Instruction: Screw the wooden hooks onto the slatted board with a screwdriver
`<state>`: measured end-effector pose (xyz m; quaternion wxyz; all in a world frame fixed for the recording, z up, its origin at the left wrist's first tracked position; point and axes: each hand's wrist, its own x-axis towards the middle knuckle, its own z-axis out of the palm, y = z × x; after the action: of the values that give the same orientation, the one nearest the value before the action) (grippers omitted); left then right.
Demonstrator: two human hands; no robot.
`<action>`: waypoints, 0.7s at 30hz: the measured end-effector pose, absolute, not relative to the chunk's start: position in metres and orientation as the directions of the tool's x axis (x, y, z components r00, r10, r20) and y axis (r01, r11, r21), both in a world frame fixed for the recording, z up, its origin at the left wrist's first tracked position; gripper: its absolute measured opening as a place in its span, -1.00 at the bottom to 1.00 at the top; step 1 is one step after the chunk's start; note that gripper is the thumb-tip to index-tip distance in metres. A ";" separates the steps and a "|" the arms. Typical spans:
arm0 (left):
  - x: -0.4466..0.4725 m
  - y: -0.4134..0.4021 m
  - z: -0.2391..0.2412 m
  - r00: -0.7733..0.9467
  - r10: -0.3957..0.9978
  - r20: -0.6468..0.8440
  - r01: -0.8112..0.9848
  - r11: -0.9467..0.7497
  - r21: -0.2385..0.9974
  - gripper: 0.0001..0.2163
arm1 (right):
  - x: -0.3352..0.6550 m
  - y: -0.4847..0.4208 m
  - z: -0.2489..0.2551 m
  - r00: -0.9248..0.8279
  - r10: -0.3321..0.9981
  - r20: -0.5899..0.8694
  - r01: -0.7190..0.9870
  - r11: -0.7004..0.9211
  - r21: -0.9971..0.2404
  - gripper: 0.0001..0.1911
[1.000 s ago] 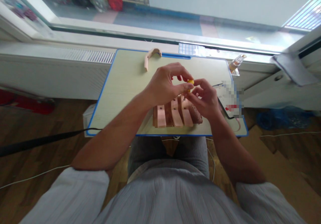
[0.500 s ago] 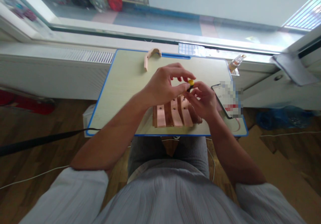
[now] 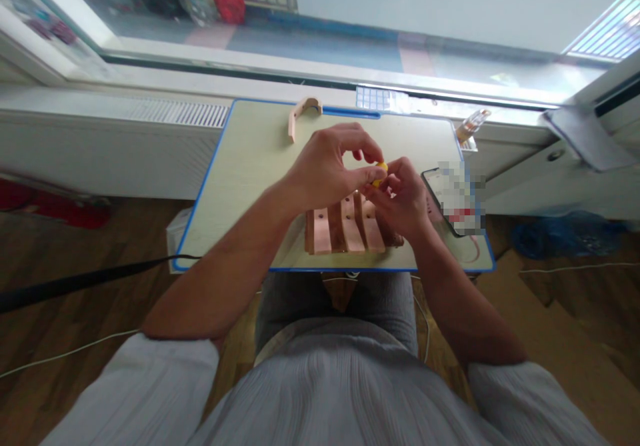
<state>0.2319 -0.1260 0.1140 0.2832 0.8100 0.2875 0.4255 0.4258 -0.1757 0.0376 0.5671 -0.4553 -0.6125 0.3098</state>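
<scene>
My left hand [image 3: 333, 166] pinches a short yellow knob-like handle [image 3: 380, 174], like that of a stubby screwdriver, between thumb and index finger. My right hand [image 3: 404, 196] is closed at the handle's lower end, its fingertips touching it; that lower end is hidden. Below both hands lies a brown wooden piece [image 3: 337, 230] crossed by pale wooden strips [image 3: 353, 233] with dark holes or screw heads in them. Its far edge is covered by my hands. A curved pale wooden piece [image 3: 295, 121] stands at the back of the table.
The small table [image 3: 240, 166] has a blue rim. A phone [image 3: 447, 199] lies at its right, partly blurred out. Beyond the right back corner is a clear bottle [image 3: 473, 125]. A radiator [image 3: 125, 139] and window lie behind; a black strap [image 3: 100, 274] reaches the left edge.
The handle has turned or tilted in my fingers: the black part seen before is hidden and more yellow shows. My left index finger has come down onto it.
</scene>
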 end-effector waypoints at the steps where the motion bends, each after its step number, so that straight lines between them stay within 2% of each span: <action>1: 0.231 -0.126 0.115 0.480 0.705 0.522 0.226 -0.675 0.702 -0.94 | 0.427 -0.177 0.040 0.044 0.913 0.406 0.201 0.390 -0.899 -0.59; 4: 0.229 -0.124 0.116 0.494 0.698 0.519 0.229 -0.680 0.697 -0.92 | 0.433 -0.180 0.048 -0.013 0.927 0.375 0.168 0.372 -0.913 -0.67; 7: 0.227 -0.121 0.119 0.519 0.684 0.514 0.234 -0.691 0.684 -0.89 | 0.439 -0.180 0.053 -0.054 0.927 0.372 0.135 0.376 -0.917 -0.65; 14: 0.220 -0.118 0.125 0.595 0.649 0.475 0.231 -0.704 0.672 -0.87 | 0.443 -0.180 0.051 -0.083 0.921 0.382 0.169 0.390 -0.905 -0.78; 21: 0.218 -0.118 0.132 0.610 0.650 0.454 0.262 -0.705 0.658 -0.85 | 0.438 -0.183 0.048 -0.066 0.930 0.361 0.164 0.367 -0.916 -0.71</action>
<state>0.2183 -0.1185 0.1324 0.2755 0.8538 0.2672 0.3519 0.4379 -0.1827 0.0480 0.5301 -0.4312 -0.6343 0.3616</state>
